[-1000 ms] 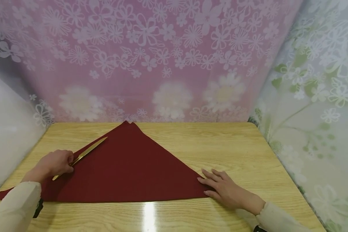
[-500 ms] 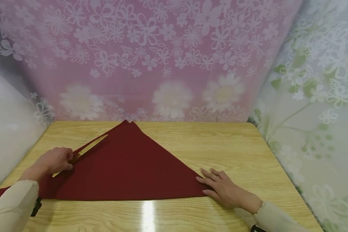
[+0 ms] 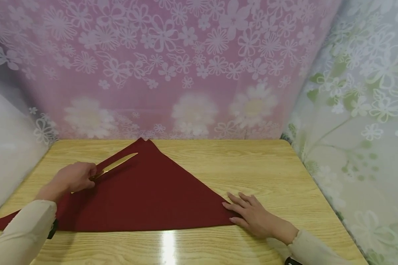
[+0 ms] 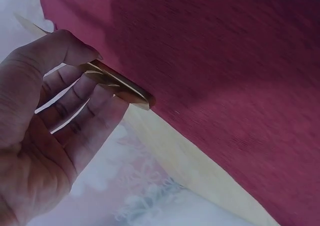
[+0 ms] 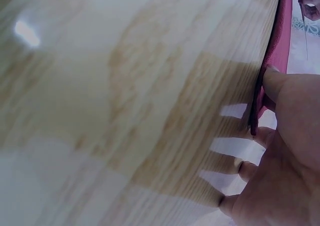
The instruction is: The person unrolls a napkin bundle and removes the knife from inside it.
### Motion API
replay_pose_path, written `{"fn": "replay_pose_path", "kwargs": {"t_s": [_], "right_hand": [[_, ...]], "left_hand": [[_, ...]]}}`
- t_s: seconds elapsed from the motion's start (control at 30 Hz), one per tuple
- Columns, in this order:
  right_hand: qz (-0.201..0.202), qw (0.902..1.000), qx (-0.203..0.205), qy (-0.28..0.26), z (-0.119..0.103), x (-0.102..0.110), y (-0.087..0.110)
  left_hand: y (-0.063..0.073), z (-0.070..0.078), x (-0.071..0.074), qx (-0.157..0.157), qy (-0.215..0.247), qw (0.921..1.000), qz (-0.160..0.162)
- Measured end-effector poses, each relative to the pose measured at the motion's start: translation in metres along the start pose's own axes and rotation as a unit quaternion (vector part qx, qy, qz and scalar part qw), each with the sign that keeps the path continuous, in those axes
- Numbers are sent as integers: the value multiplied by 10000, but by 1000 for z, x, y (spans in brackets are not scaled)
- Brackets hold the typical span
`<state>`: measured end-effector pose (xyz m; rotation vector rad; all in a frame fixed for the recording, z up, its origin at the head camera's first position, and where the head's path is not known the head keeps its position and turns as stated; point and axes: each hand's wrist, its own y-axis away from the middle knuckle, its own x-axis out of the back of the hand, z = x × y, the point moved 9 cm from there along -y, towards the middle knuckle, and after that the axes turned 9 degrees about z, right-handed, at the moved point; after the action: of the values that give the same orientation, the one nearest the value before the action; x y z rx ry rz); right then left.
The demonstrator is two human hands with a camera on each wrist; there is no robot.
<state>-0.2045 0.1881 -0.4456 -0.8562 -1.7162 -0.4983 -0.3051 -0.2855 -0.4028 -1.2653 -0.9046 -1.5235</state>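
A dark red cloth napkin [image 3: 145, 198], folded into a triangle, lies on the wooden table with its peak at the far edge. Over its left slope, a gold table knife [image 3: 120, 162] points up and to the right. My left hand [image 3: 73, 177] pinches its handle between thumb and fingers. In the left wrist view, the gold handle [image 4: 122, 84] sticks out past the fingertips, above the red cloth. My right hand [image 3: 256, 219] rests with spread fingers on the napkin's right corner. The right wrist view has its thumb touching the cloth edge [image 5: 280, 41].
The light wood table [image 3: 225, 162] ends at a pink flowered curtain [image 3: 192, 73] behind. A pale curtain with leaves and flowers [image 3: 358, 147] hangs along the right side. A whitish sheet [image 3: 10, 147] borders the left.
My left hand has moved right and slightly farther away, carrying the knife along and above the napkin. The right hand stays on the right corner.
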Motion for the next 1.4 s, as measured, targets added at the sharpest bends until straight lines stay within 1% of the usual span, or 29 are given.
{"fn": "replay_pose_path", "kwargs": {"t_s": [0.13,0.37,0.47,0.57,0.77,0.87,1.07,1.2,1.4], "right_hand": [[4,10000,-12,53,0,1,-1],[-139,9999,-41,-6,0,-1,-1],[-123,9999,-3,21,0,-2,-1],[-115,9999,-9,63,1,-1,-1],[-145,9998,-95,-7,2,-1,2],[-118,9999,-94,-13,1,-3,1],[-56,9999,-111,-79,1,-3,3],[-12,9999,-106,-109,0,-3,2],[-26,9999,-148,-33,2,-4,2]], "left_hand": [[-9,12,0,38,31,10000,-36],[-25,37,-2,-125,112,9999,33],[-33,49,-3,-182,156,9997,84],[-44,64,-7,-276,122,9994,165],[-71,97,-14,-378,65,9989,286],[-81,114,-16,-421,59,9986,326],[-100,147,-23,-545,15,9982,256],[-112,164,-29,-556,-47,9983,175],[-127,191,-38,-700,-140,9974,72]]}}
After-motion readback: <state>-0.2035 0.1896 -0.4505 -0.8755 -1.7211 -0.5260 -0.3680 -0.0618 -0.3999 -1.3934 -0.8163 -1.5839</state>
